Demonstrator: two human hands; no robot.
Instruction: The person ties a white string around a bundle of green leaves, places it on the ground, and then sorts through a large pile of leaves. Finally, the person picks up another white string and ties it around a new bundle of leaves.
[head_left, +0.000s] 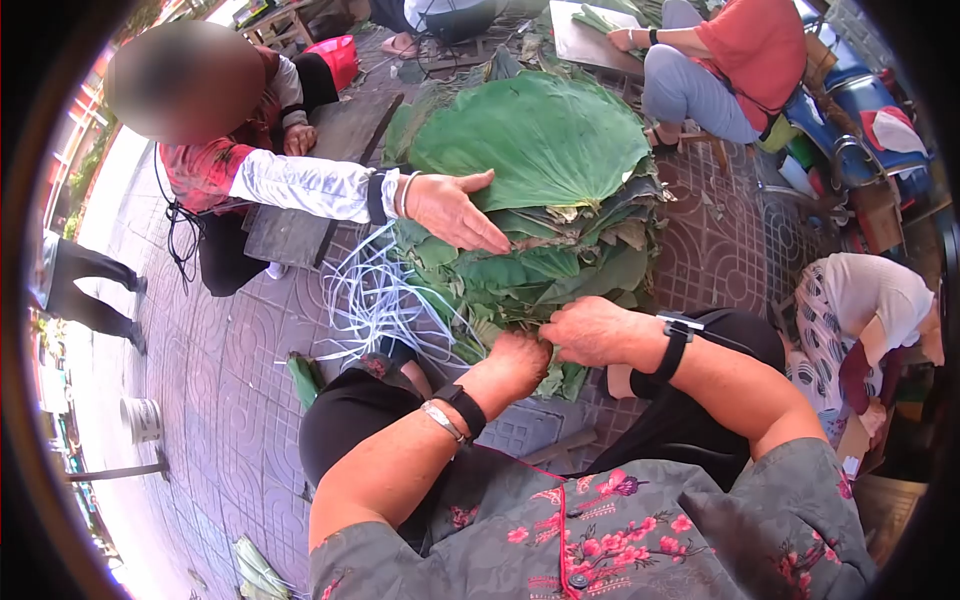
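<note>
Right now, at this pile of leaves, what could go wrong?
The pile has uneven edges and might slide. The ribbons lie tangled beside it and could snag someone. A co-worker's hand is over the pile while the left hand and right hand are at its near edge: they might bump.

Left hand (520, 362) and right hand (592, 331): fingertips largely hidden from me; what they grip cannot be told. Leaf stack (575, 268): upper middle covered by the broad top leaf (535, 135). Person in coral (760, 52): head cut off above. Co-worker at left (207, 172): head blurred.
</note>
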